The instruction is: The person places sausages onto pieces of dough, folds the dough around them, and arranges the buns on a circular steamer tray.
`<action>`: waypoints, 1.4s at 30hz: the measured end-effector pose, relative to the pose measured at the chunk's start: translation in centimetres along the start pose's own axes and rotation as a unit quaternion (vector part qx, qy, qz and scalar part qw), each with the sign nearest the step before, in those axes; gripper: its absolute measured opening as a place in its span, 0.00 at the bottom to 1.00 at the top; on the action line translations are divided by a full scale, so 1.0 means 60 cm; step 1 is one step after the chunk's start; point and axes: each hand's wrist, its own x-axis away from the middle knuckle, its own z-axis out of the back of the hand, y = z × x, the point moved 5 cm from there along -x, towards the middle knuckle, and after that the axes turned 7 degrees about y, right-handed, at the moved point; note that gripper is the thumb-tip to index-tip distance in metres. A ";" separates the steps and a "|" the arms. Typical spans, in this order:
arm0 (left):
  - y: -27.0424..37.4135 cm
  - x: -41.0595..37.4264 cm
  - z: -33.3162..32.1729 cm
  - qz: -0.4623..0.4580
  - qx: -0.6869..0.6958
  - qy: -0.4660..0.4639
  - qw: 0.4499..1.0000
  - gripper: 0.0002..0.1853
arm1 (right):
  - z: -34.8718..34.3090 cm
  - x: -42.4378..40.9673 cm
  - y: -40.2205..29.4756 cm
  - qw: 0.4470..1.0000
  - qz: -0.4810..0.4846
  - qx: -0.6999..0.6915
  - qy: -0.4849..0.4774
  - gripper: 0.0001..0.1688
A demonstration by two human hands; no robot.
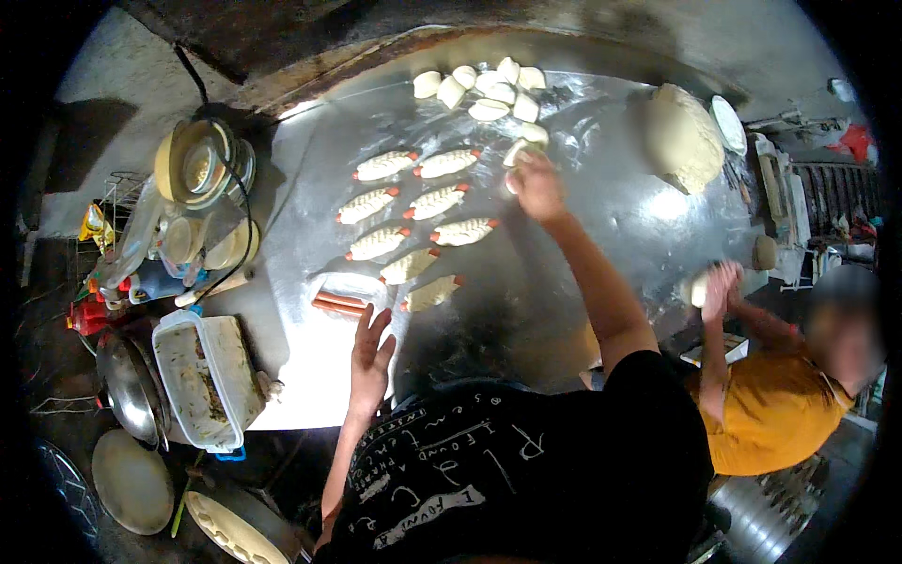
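Observation:
My left hand [370,363], fingers spread and holding nothing, is at the near edge of a small tray [352,282] with red sausages [340,304] in it. My right hand [541,189] reaches far across the metal table [303,233]. Its blurred fingers are at a cut piece of dough [516,151]; whether they grip it cannot be made out. Several more dough pieces [487,110] lie in a loose group beyond. Between my hands are several dough-wrapped sausages [437,202] in two rough columns, red ends sticking out.
At right, another person's hands [720,287] are at a lump of dough [699,289]. Behind them sits a large dough mass [687,141] beside a white bowl [728,125]. Stacked bowls [163,166], a plastic container [184,381] and a wok [130,391] crowd the left side.

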 end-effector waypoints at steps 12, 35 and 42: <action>0.014 0.029 -0.026 -0.001 0.015 0.012 1.000 0.29 | 0.101 0.165 0.041 0.996 -0.061 0.054 -0.039 0.17; -0.015 0.057 -0.038 0.029 0.005 -0.005 1.000 0.29 | 0.110 0.345 -0.099 0.950 -0.172 0.133 -0.222 0.33; 0.002 0.082 -0.017 -0.031 0.025 -0.003 0.999 0.35 | 0.075 0.320 -0.061 0.971 -0.180 0.148 -0.052 0.41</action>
